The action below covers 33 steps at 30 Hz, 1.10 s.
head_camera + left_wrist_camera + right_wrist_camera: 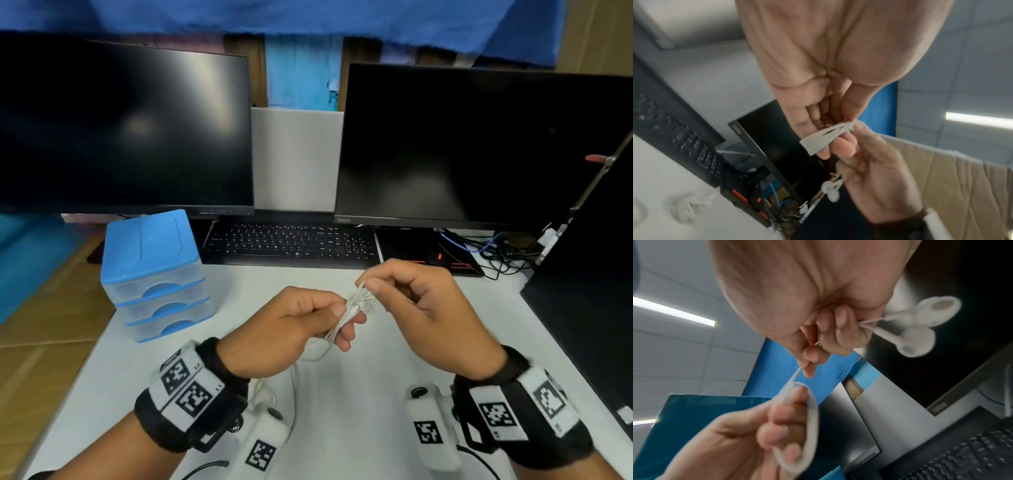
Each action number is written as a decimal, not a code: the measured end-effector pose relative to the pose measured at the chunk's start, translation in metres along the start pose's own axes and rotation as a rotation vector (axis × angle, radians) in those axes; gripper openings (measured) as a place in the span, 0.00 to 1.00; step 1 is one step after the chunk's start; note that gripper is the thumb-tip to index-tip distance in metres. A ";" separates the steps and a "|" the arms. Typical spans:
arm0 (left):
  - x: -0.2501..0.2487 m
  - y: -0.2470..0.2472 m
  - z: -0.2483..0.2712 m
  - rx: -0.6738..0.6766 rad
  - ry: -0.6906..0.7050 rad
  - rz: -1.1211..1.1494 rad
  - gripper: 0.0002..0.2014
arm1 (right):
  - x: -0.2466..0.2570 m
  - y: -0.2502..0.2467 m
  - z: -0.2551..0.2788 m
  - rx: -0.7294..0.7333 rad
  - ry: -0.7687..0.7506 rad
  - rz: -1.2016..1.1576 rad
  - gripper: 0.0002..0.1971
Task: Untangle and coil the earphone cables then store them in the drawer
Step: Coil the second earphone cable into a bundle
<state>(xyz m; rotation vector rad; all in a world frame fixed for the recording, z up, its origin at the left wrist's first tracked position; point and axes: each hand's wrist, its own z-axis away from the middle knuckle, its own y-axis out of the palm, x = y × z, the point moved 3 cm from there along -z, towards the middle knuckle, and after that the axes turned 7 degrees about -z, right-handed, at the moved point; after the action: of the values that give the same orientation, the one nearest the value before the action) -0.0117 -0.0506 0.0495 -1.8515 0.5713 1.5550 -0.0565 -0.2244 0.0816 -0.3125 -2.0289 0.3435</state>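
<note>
- Your left hand (748, 439): motion-blurred in your right wrist view; the coiled cable (809, 426) smears across its fingers.
- Earbuds (920, 327): soft-edged, cords vanish inside your right hand (807, 293).
- Right monitor (479, 144): cut by the frame's right edge.
- Keyboard (291, 245) legends: too small to read.

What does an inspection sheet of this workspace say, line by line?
Surface: white desk, bare in the middle.
Job's things: white earphone cable partly looped, held above the desk; both earbuds stick out of the right hand's grip. Blue drawer unit at the left, all three drawers shut.
Clutter: another white cable bundle lies on the desk.
Hands: left hand holds the loops round its fingers; right hand pinches the cable.
Cables: dark and blue wires tangled at the back right.
Surroundings: two dark monitors, black keyboard, blue cloth above.
</note>
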 end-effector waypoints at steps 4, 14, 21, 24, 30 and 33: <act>-0.008 -0.008 0.000 0.014 -0.002 0.259 0.15 | -0.022 0.004 -0.004 -0.100 0.052 -0.123 0.05; -0.001 -0.036 -0.012 -0.338 0.014 0.753 0.13 | -0.047 0.071 0.020 -0.104 0.187 -0.020 0.09; 0.011 -0.018 -0.012 -0.542 0.056 0.399 0.11 | -0.010 0.083 0.031 -0.166 -0.040 0.350 0.07; 0.014 -0.013 -0.010 -0.564 0.104 0.136 0.09 | -0.001 0.075 0.028 -0.185 -0.122 0.427 0.03; 0.019 -0.004 -0.010 -0.307 0.079 -0.081 0.14 | 0.002 0.051 0.017 -0.148 -0.091 0.320 0.07; 0.017 0.000 -0.009 -0.173 0.092 -0.123 0.19 | -0.003 0.041 0.012 -0.154 0.013 0.236 0.08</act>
<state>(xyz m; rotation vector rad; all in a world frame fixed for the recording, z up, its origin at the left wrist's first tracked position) -0.0019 -0.0559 0.0342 -2.0555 0.3649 1.4835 -0.0628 -0.1890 0.0587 -0.6517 -2.0140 0.3292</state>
